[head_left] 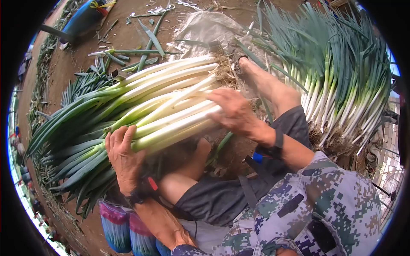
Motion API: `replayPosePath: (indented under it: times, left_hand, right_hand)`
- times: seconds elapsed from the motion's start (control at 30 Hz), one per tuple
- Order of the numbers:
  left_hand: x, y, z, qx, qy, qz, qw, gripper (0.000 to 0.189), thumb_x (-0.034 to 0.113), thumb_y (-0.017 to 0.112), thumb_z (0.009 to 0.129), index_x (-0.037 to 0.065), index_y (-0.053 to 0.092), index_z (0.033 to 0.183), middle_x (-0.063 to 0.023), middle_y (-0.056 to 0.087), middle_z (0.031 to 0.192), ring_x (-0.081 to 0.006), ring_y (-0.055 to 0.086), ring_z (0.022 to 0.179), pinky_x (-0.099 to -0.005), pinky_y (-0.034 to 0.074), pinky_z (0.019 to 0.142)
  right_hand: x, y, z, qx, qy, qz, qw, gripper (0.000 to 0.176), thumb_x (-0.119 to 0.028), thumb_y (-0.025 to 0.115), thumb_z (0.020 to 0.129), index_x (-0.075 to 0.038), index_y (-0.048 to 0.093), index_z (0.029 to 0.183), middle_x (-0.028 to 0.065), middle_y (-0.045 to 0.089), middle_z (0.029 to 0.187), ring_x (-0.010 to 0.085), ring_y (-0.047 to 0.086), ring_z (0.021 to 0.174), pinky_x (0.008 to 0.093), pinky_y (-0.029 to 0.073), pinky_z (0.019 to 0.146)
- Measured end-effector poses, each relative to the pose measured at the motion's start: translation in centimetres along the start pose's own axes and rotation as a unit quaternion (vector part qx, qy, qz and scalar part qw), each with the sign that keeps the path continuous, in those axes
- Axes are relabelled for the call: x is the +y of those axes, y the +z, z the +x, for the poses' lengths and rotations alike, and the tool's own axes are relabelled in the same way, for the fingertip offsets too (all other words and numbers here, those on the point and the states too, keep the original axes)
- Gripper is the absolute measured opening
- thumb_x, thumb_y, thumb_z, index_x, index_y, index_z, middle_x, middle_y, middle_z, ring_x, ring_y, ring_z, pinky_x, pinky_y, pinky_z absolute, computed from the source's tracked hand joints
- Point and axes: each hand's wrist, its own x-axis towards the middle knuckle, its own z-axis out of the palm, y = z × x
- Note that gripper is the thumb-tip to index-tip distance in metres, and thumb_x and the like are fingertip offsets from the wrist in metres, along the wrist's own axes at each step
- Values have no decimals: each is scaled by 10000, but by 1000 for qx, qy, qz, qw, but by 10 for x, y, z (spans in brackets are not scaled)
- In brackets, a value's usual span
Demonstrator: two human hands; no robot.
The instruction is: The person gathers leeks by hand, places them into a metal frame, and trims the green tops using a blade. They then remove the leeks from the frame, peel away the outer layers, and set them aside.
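Observation:
A thick bundle of long green onions (171,100) lies across in front of me, its dark leaves to the left and its rooty white ends to the right. My left hand (124,155) has its fingers curled over the near stalks, where white turns to green. Near the root end, my right hand (232,110) is closed around the white stalks of the near side; it is slightly blurred. Dry brown roots (224,72) stick out beyond the far stalks. The undersides of the stalks and my left thumb are hidden.
A large heap of untied green onions (337,81) stands at the right, roots down. Bagged onions (114,228) in blue and pink wrapping lie at the lower left. Cut leaves (151,36) litter the soil near a pale sheet (205,27). My bent legs (273,87) are close by.

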Motion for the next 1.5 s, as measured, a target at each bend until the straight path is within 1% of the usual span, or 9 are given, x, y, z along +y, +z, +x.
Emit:
replayPosePath:
  times: [0.07,0.23,0.33,0.47,0.73,0.93,1.07,1.4,1.5]
  left_hand:
    - [5,-5,5,-7,-21,-46,999,614,222,856,604,85,694,1180,-119,659,1220,-334,543,1206,-457,352,1128]
    - [-16,10,-2,128,-81,-119,981,259,259,699,937,50,717,1089,-127,686,1173,-327,626,1073,-435,422,1067]
    - [-13,24,-1,122,-36,39,991,201,236,687,940,53,727,1014,-100,713,1082,-302,633,1063,-423,425,1060]
    - [-14,25,3,121,-67,26,990,166,227,664,949,76,731,968,-86,732,1018,-290,643,1006,-417,448,991]
    - [-14,31,6,155,-67,37,985,168,236,676,941,77,732,939,-78,734,995,-294,645,982,-419,462,949]
    - [-9,32,21,233,-51,121,964,161,206,662,941,106,745,1037,-87,725,1080,-305,620,1136,-443,446,1016]
    - [-23,47,11,128,-55,136,981,222,211,584,982,111,732,1113,-78,695,1225,-297,580,1232,-458,403,1076]
    - [-33,45,24,67,-99,148,982,316,238,498,1009,43,716,1129,-121,710,1175,-320,613,1172,-447,440,1022]
    - [-51,46,21,72,-67,166,981,368,264,477,1028,0,714,1125,-144,707,1185,-331,625,1148,-437,464,996]
  right_hand:
    - [10,41,1,-39,-29,-71,996,419,-458,599,956,-66,666,1089,88,648,1130,293,597,1058,442,430,951]
    - [13,58,-7,-60,29,-44,997,313,-324,641,904,-98,663,1119,101,625,1165,287,596,1040,430,438,876]
    - [11,59,-11,-12,10,-50,999,326,-321,657,883,-95,673,1118,99,626,1165,290,596,1021,428,440,873]
    - [6,50,26,47,40,-7,998,403,-426,661,892,-106,697,1135,87,632,1132,289,587,1061,454,428,971]
    - [10,52,1,-104,125,-50,985,353,-389,620,941,-105,705,1133,119,678,1061,306,621,1010,453,430,948]
    - [14,64,0,-42,95,-80,991,427,-442,571,974,-78,717,1143,103,677,1090,299,618,1027,453,431,933]
    - [18,76,-6,-1,48,-118,992,415,-403,586,950,-45,701,1125,117,649,1213,289,593,1122,450,422,965]
    - [24,89,-1,48,103,-36,993,472,-382,669,840,-27,628,1148,158,635,1112,319,600,1086,485,436,986]
    - [25,81,-3,-17,106,28,994,522,-404,617,891,5,617,1214,178,623,1234,338,577,1165,499,434,1007]
